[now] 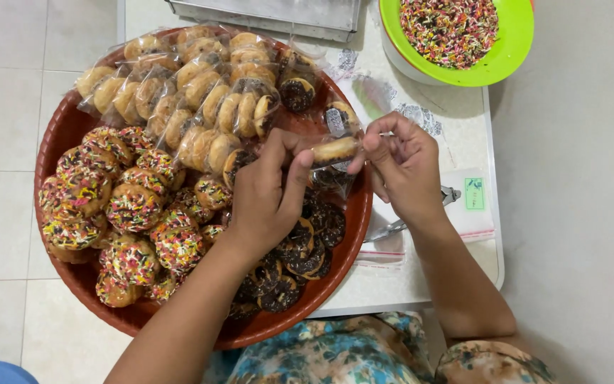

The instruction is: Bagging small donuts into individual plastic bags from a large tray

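My left hand [268, 195] and my right hand [401, 165] hold one small golden doughnut [334, 150] between them, partly inside a clear plastic bag [335, 178], above the right side of a round red tray [72, 128]. On the tray lie doughnuts topped with coloured sprinkles [119, 206] at the left. Chocolate-topped doughnuts [300, 249] sit under my left hand. Bagged rows of doughnuts [207, 99] are stacked at the back.
A green bowl of coloured sprinkles [456, 32] stands at the back right of the small white table [463, 121]. Metal tongs [399, 226] and empty clear bags [392, 99] lie right of the tray. A metal tray edge [271, 14] is at the back. Tiled floor surrounds the table.
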